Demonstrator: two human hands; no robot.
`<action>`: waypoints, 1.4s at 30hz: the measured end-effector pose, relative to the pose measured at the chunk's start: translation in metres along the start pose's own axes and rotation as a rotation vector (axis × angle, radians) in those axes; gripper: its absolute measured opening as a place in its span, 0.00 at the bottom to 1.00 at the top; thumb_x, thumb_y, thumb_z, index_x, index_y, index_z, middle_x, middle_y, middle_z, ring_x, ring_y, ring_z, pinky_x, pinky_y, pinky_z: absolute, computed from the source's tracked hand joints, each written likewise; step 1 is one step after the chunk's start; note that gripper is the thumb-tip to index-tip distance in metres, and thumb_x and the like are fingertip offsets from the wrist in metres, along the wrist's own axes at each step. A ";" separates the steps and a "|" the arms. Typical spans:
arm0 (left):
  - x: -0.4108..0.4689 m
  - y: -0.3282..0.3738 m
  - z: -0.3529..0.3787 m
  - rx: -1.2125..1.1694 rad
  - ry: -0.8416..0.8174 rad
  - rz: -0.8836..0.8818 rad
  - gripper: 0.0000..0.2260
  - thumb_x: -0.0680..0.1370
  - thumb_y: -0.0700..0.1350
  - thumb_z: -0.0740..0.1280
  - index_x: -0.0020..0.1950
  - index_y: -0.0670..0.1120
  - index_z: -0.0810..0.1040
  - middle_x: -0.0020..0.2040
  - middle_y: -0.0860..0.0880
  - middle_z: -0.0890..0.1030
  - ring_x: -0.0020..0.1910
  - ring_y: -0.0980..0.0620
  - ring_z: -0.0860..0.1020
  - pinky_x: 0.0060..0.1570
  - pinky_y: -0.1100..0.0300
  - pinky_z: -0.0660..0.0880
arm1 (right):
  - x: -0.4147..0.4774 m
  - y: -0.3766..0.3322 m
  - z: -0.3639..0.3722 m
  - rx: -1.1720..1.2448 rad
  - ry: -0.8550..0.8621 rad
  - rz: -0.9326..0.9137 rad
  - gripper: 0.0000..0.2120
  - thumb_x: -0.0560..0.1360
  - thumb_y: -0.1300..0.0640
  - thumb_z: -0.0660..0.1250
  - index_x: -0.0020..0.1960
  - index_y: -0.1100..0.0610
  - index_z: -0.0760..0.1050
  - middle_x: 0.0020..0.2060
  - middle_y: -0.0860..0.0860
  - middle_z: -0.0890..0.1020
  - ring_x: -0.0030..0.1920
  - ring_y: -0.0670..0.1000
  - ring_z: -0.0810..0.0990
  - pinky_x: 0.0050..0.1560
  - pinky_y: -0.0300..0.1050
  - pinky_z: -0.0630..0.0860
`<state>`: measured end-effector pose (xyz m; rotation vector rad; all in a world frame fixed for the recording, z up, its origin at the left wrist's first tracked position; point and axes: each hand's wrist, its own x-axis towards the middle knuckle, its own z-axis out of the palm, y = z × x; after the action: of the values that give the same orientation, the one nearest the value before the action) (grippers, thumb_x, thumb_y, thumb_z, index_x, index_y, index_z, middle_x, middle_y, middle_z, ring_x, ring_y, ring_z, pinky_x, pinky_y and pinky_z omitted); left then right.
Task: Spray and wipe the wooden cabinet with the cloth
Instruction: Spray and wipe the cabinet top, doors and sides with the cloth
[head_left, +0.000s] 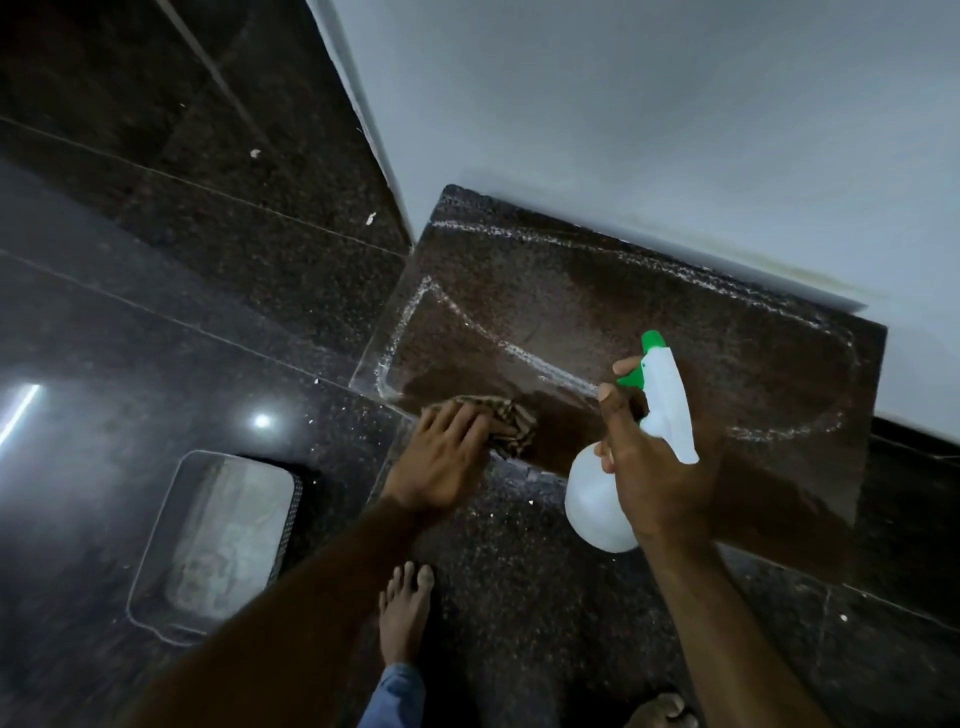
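On the far left a pale rectangular floor mat (228, 540) lies on the dark speckled shiny floor (156, 291), well away from my work. My bare foot (405, 613) stands on that floor, just below my arm.

My left hand (441, 457) lies flat, fingers spread out and pressing down on the brown-and-tan striped soft cloth (511, 423). The cloth sits at the near left edge of the brown speckled flat cabinet top (597, 306), which fits into the corner of the pale wall (623, 104). I think the cloth is light and floppy and will bunch up, so a flat palm on top is the best hold. White streaky lines curve over the top, and it may be slippery there.

My right hand (649, 467) is wrapped tight around the neck of the white plastic spray bottle with the green nozzle (660, 415), one finger on the trigger. It looks light; I cannot tell how full it is.

My hand hides most of the cloth. The top looks more like stone than wood to me, and my other foot is cut off at the bottom
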<state>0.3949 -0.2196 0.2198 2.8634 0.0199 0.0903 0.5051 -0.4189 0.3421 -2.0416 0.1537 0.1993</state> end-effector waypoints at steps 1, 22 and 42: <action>0.005 -0.016 -0.008 -0.017 -0.001 -0.033 0.13 0.81 0.48 0.59 0.62 0.44 0.73 0.60 0.41 0.77 0.58 0.42 0.73 0.59 0.43 0.72 | -0.001 -0.001 0.005 0.003 -0.010 -0.015 0.30 0.71 0.30 0.72 0.59 0.55 0.82 0.48 0.54 0.87 0.48 0.53 0.85 0.53 0.41 0.79; 0.127 -0.069 -0.035 -0.094 0.118 -0.634 0.21 0.78 0.49 0.52 0.67 0.44 0.71 0.65 0.43 0.73 0.62 0.41 0.71 0.62 0.40 0.70 | 0.006 -0.026 0.052 0.032 0.009 -0.044 0.34 0.70 0.25 0.70 0.59 0.54 0.81 0.44 0.58 0.85 0.44 0.61 0.86 0.51 0.63 0.85; 0.091 -0.022 -0.023 -0.123 0.004 -0.096 0.18 0.82 0.44 0.63 0.71 0.56 0.74 0.68 0.46 0.74 0.63 0.44 0.72 0.62 0.43 0.73 | 0.009 -0.002 -0.015 0.027 -0.040 0.098 0.10 0.78 0.38 0.72 0.49 0.43 0.77 0.41 0.46 0.83 0.40 0.38 0.84 0.51 0.48 0.84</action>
<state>0.4845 -0.1902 0.2417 2.7346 0.1474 0.0751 0.5158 -0.4315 0.3486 -2.0040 0.2303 0.2969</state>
